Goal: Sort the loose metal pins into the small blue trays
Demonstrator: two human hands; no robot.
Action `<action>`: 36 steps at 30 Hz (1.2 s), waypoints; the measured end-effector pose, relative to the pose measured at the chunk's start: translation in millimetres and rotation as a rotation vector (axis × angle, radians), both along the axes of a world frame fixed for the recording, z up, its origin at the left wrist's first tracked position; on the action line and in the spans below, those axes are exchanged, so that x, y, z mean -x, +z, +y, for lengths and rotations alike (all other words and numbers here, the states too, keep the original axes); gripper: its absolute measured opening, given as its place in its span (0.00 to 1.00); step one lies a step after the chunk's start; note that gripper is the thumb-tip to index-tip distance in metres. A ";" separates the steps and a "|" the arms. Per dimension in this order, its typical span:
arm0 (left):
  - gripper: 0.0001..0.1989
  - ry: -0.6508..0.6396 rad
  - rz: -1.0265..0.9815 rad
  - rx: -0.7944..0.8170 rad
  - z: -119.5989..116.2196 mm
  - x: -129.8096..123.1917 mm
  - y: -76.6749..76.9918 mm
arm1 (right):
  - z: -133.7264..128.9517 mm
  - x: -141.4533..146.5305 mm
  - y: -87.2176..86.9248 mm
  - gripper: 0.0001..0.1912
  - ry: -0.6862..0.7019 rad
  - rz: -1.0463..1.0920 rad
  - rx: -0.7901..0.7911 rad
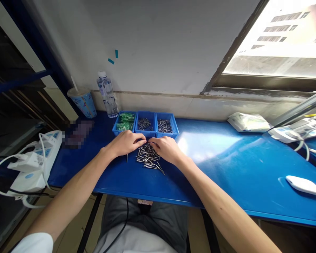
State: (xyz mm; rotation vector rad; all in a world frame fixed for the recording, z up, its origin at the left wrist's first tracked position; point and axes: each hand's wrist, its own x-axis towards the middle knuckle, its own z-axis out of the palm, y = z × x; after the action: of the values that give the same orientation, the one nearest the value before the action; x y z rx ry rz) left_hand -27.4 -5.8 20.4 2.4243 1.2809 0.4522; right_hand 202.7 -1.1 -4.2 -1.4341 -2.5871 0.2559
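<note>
Two bare hands reach in from the bottom of the view and meet near the front of a blue tabletop. The left hand and the right hand curve downward, relaxed rather than clenched, with their fingertips nearly touching above a loose heap of slender metal pins. The fingers hide any contact, so it cannot be told whether either hand is grasping a pin. A lone pin sits just beside the left hand. The pins look light, stiff and smooth, likely to roll or slip, and their thin shafts seem best taken one at a time between fingertip and thumb from the heap's loose edge. Just beyond stand three blue plastic trays side by side: the left tray holds green pieces, while the middle tray and right tray hold more pins. A water bottle stands by the wall.
</note>
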 end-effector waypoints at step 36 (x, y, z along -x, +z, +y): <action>0.15 0.136 0.115 0.361 -35.2 20.4 9.5 | 3.4 8.2 -4.2 0.10 -0.117 0.151 0.103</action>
State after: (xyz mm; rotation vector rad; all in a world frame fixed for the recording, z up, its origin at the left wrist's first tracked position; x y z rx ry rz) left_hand -47.8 -41.0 29.9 2.0955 1.4413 0.1027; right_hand 194.5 2.3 -8.4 -1.5306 -2.3923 0.4683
